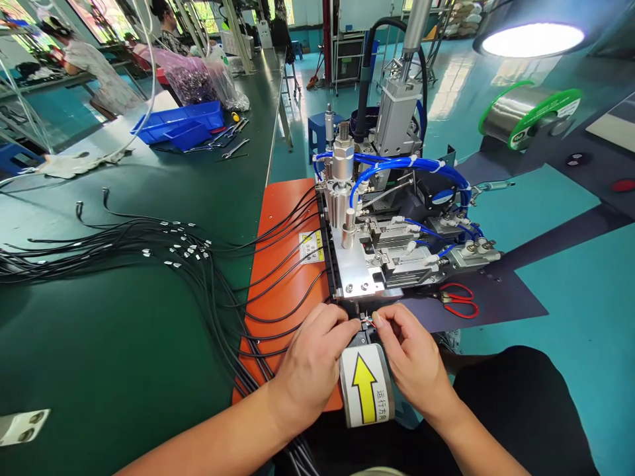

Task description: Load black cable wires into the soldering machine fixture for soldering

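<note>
My left hand (317, 354) is closed, with thumb and forefinger pinched at the near end of a soldering machine (367, 264); black cables (270, 352) run under it from the left. Fine light and reddish wires (368, 320) show between the fingertips of both hands, over a small dark fixture (362, 337). From the right, my right hand (411, 360) pinches at these wires with thumb and forefinger. My fingers mostly hide the cable end. Just below, a curved plate with a yellow arrow (366, 390) lies between my wrists.
More black cables lead from a bundle (114, 244) on the green table (124, 344) across an orange board (282, 218) into the machine. Red-handled scissors (459, 301) lie at right, below a solder spool (530, 114). Blue bins (183, 125) and wrenches (235, 148) are farther back. Other people sit at far left.
</note>
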Tool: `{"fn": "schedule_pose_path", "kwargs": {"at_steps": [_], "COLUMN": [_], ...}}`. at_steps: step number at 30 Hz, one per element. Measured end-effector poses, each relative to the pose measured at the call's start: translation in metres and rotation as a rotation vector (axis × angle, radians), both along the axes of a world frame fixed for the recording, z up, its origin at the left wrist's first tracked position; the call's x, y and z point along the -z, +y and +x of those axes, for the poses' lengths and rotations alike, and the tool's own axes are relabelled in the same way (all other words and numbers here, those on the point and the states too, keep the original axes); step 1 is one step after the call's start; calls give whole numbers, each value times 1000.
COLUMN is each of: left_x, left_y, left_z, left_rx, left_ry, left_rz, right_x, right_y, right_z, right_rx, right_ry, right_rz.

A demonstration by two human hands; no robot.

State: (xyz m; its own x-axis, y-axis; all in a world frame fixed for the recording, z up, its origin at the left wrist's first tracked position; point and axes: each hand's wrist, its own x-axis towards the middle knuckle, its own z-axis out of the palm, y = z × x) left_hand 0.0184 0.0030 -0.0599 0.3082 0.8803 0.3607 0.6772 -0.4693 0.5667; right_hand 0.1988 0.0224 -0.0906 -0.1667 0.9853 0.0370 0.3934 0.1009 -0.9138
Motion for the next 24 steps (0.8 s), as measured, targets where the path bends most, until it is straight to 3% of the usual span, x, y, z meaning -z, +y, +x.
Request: {"fn": "schedule_pose_path", "kwargs": {"at_steps": [10,17,24], "left_x": [-2,2,1], "left_y": [0,-1,-1], "left_z": [0,0,-3], "left_rx": [21,23,64], "left_ry": [21,14,11], "left_rz": [-10,-15,-27], "right_x": [3,-10,-17], "right_y": [1,-4,-5], "right_z": [-2,6,3], "right_rx": [28,115,36], "right_ry": [-30,-32,35], "right_rz": [-56,-151,-220]}}
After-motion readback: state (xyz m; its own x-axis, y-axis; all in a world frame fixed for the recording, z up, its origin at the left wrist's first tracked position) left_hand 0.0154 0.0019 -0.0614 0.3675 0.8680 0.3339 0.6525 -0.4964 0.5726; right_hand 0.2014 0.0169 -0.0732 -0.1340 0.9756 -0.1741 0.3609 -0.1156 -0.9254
